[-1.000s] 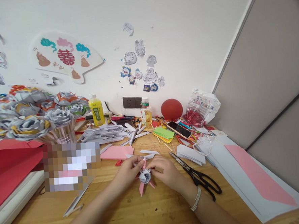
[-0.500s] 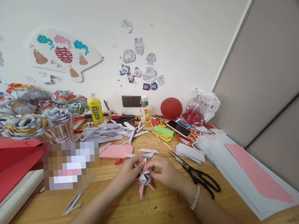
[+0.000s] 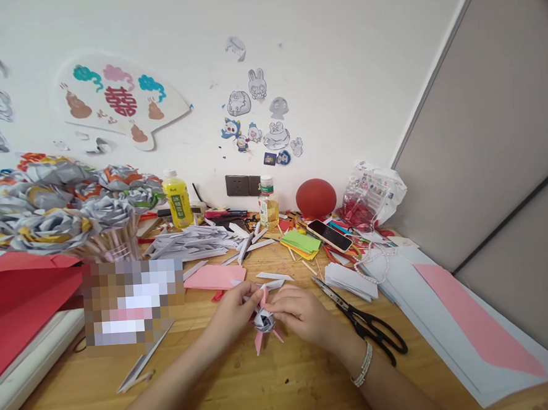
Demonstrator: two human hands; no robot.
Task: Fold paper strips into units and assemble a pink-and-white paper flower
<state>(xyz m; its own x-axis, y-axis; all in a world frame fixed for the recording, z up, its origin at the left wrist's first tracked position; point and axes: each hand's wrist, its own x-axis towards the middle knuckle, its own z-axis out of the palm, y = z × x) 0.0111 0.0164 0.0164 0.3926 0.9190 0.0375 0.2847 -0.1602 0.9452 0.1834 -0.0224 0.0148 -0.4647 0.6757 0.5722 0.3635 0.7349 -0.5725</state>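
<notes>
Between my hands is a small paper flower (image 3: pixel 264 321) with a grey-white folded centre and pink pointed petals sticking outward. My left hand (image 3: pixel 236 312) grips it from the left, thumb and fingers closed near the upper pink petal. From the right, my right hand (image 3: pixel 299 312) pinches the same flower near that petal; its fingertips partly hide the paper. Folded white strips (image 3: pixel 276 284) lie just beyond the fingers. A stack of pink paper (image 3: pixel 216 276) rests behind my left hand, and black-handled scissors (image 3: pixel 362 323) lie open to the right of my right hand.
Many finished paper flowers (image 3: pixel 52 225) stand at the left. Behind are a pile of white strips (image 3: pixel 193 242), a yellow bottle (image 3: pixel 177 200), a clear jar (image 3: pixel 268 204), a red balloon (image 3: pixel 315 198) and a phone (image 3: pixel 330 235). White sheets (image 3: pixel 449 343) line the right edge.
Both hands stay on the flower, which is turned slightly. My right fingers have shifted a little at the upper pink petal. The whole view has drifted slightly.
</notes>
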